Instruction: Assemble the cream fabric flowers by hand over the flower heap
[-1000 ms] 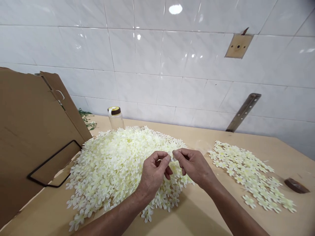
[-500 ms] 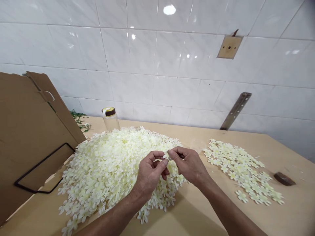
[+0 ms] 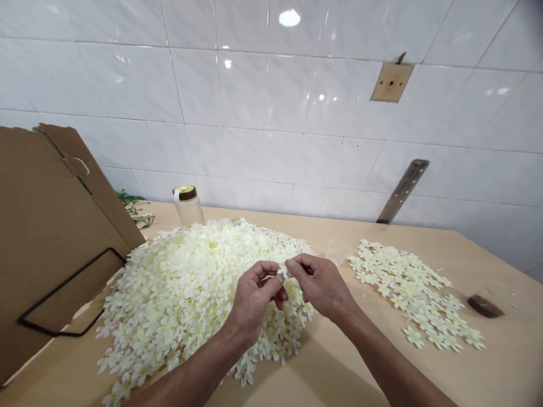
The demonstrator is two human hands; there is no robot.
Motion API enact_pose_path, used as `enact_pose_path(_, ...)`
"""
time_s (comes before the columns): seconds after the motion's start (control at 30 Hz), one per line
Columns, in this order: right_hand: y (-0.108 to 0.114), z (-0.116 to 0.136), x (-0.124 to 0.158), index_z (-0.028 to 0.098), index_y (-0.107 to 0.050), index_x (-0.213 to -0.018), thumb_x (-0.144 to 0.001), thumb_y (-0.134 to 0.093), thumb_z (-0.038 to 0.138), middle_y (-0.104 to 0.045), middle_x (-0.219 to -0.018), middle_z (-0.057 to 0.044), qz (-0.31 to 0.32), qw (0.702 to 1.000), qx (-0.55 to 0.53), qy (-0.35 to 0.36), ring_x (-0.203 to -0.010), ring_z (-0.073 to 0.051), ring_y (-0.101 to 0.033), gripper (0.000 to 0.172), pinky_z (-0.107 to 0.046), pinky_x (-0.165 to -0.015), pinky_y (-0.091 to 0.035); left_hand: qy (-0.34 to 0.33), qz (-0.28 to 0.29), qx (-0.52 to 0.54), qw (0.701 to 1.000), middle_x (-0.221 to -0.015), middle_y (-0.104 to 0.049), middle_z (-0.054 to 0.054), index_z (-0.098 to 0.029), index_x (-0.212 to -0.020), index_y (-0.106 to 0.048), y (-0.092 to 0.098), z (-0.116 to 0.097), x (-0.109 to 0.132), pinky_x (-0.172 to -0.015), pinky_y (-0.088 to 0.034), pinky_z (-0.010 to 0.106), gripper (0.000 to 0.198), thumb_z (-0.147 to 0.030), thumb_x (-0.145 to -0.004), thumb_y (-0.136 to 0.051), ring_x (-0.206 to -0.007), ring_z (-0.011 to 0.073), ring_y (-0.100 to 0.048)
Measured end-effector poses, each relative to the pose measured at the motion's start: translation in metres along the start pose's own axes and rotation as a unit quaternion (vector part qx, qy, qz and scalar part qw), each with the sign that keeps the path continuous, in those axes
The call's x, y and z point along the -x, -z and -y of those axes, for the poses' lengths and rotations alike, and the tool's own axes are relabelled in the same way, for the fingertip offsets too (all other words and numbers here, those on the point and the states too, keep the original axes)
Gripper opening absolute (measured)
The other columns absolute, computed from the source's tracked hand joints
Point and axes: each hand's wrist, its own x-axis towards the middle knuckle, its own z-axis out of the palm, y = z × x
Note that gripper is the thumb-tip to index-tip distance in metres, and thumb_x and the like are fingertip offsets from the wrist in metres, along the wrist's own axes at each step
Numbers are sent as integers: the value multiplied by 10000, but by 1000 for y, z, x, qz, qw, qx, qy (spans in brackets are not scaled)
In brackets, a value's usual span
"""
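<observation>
A big heap of cream-white fabric flowers lies on the wooden table. Over its right edge my left hand and my right hand meet fingertip to fingertip. Both pinch one small white flower between thumb and forefinger. The other fingers of each hand are curled in. To the right, a thinner spread of separated flowers lies flat on the table.
A large cardboard box with a black strap leans at the left. A clear bottle with a dark cap stands behind the heap, green stems beside it. A small dark block lies at the far right. White tiled wall behind.
The view has drifted, so everything sits slightly further left. Both hands stay together pinching the flower, with only small finger movements.
</observation>
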Motion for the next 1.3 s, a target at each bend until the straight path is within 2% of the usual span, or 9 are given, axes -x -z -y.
enact_pose_path(0.23, -2, -3, 1, 207, -615, -735, -929, -506, 465, -539, -587, 24, 1, 1000, 1, 2, -468, -121, -500, 340, -229, -470, -401, 2, 3, 1, 1000, -615, -580, -27, -171, -897, -594, 1, 1, 0, -483, -448, 243, 247, -268, -725, -744, -537, 127, -551)
enact_pose_path(0.5, -2, -2, 1, 203, -619, -718, -930, -511, 490, -543, -575, 26, -3, 1000, -4, 3, -447, -116, -498, 373, -233, -472, -409, 17, -2, 11, 1000, -592, -564, -25, -161, -854, -607, 1, 1, 0, -490, -443, 238, 255, -326, -733, -759, -530, 117, -539)
enact_pose_path(0.77, -6, -5, 1, 215, -687, -932, -916, -543, 461, -655, -724, -11, -2, 999, -55, 2, -469, -114, -501, 286, -228, -456, -427, 12, -14, 2, 1000, -585, -569, -20, -164, -806, -614, -1, 0, 0, -484, -425, 229, 265, -352, -707, -774, -525, 120, -547)
enact_pose_path(0.9, -4, -4, 1, 214, -690, -856, -924, -531, 429, -673, -764, -12, -1, 999, -43, 9, -472, -106, -504, 276, -227, -468, -431, 17, -3, -2, 1000, -560, -558, -26, -168, -801, -611, 0, 0, 0, -481, -420, 230, 266, -367, -717, -766, -505, 116, -523)
enact_pose_path(1.07, -3, -3, 0, 199, -644, -795, -923, -540, 458, -631, -711, -1, -13, 999, -49, 0, -465, -105, -503, 307, -235, -469, -438, 26, 7, 10, 1000, -560, -544, -40, -173, -823, -590, 1, 2, -1, -468, -398, 218, 272, -343, -719, -774, -490, 103, -500)
enact_pose_path(1.23, 2, -4, -2, 206, -582, -777, -904, -548, 550, -480, -545, 53, -20, 995, -94, -33, -403, -110, -472, 369, -245, -428, -417, 35, 9, 9, 999, -546, -548, -32, -172, -821, -587, 1, 1, 0, -473, -398, 217, 283, -365, -728, -773, -490, 105, -504)
enact_pose_path(1.3, 4, -5, -3, 206, -570, -773, -898, -551, 574, -506, -573, 50, -20, 994, -102, -39, -401, -103, -488, 388, -242, -432, -421, 27, -5, 10, 1000, -545, -545, -35, -174, -816, -583, 1, 1, -1, -476, -401, 215, 286, -362, -725, -777, -496, 103, -503)
